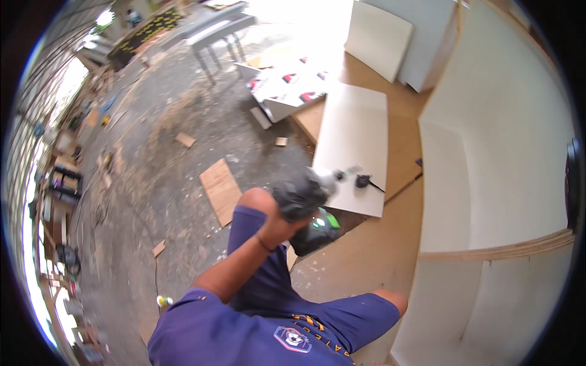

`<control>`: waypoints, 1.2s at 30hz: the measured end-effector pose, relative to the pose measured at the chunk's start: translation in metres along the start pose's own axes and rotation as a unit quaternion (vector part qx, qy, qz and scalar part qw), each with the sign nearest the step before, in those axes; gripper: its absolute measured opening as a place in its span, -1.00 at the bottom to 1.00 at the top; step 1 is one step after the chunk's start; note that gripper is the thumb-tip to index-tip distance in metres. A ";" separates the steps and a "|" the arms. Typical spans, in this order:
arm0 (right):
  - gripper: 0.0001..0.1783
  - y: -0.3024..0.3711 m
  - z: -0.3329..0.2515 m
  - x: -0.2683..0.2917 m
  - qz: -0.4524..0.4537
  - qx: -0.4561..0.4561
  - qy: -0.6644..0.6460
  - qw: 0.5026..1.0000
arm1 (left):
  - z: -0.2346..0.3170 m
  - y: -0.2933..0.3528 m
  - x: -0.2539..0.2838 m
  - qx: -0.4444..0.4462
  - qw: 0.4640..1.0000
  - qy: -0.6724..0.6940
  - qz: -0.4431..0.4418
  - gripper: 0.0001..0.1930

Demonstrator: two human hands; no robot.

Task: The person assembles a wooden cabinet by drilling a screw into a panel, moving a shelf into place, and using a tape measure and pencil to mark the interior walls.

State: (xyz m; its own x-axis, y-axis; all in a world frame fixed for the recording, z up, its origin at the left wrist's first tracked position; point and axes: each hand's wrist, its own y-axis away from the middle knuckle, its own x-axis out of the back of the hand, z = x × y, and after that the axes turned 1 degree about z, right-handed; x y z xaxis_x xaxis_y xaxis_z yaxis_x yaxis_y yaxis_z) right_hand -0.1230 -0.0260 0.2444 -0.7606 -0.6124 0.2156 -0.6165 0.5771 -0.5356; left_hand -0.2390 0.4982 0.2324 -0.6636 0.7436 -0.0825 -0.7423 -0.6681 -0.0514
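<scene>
My left hand is closed around the handle of a power drill, which is blurred by motion. Its dark body and pale front point right, over the white panel. Just below the hand is a black and green block with a bright green light; whether it is part of the drill I cannot tell. On the panel, right of the drill's tip, lies a small black object with a thin dark strip. My right hand is out of sight.
A tall white cabinet with a wooden edge stands on the right, beside a brown board. Farther off are a printed white packet and a grey metal bench. Wood offcuts lie on the dusty concrete floor.
</scene>
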 end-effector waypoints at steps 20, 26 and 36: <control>-0.19 0.352 0.053 -0.533 -0.686 0.160 0.191 0.684 | 0.017 -0.020 0.057 0.186 0.907 0.310 0.215 -0.63; -0.39 0.346 0.052 -0.509 -0.705 0.170 0.256 0.639 | 0.011 -0.012 0.066 0.177 0.935 0.231 0.201 -0.60; -0.44 0.225 -0.009 -0.319 -0.519 -0.487 -0.326 0.623 | 0.016 -0.023 0.059 0.175 0.922 0.299 0.169 -0.55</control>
State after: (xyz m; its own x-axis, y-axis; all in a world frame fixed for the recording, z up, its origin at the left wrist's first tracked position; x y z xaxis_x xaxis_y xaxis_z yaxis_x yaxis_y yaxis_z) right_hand -0.0214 0.3040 0.0622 0.1982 -0.8347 -0.5139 -0.7800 -0.4518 0.4330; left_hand -0.2625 0.5583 0.2443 -0.7704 0.2751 -0.5752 -0.5560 -0.7315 0.3947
